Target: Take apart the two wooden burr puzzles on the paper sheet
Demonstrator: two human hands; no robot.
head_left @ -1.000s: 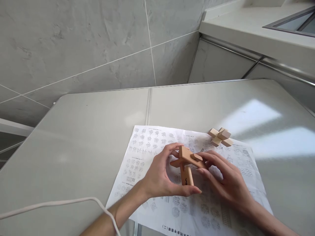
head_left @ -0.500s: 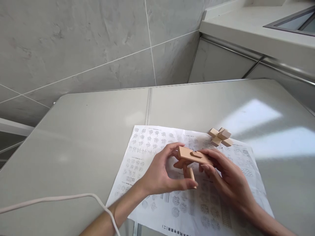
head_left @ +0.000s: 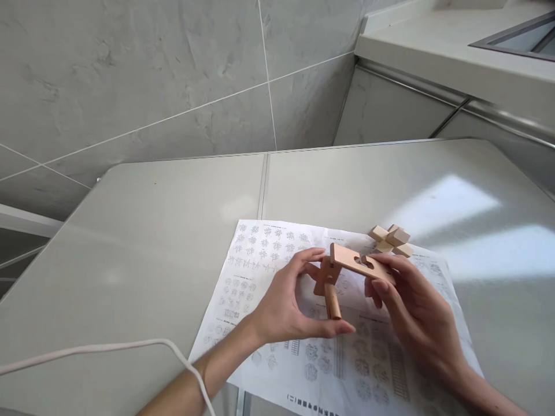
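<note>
My left hand (head_left: pixel 284 306) pinches a crossed pair of wooden puzzle pieces (head_left: pixel 328 286) between thumb and fingertips, just above a printed instruction sheet (head_left: pixel 260 271). My right hand (head_left: pixel 414 315) grips a flat slotted wooden piece (head_left: pixel 359 263) by its right end, and the piece's left end meets the crossed pair. A second, assembled wooden burr puzzle (head_left: pixel 391 241) lies on the sheet's far right corner, just beyond my right fingers.
The sheet lies on a grey table (head_left: pixel 173 231) made of two panels with a seam down the middle. A white cable (head_left: pixel 108 349) runs from the left edge to my left wrist. A tiled wall stands behind, and a counter (head_left: pixel 433 52) rises at the upper right.
The slotted piece has slid out to the right and lifted, held by my right hand. My left hand keeps the crossed pieces, which have turned slightly.
</note>
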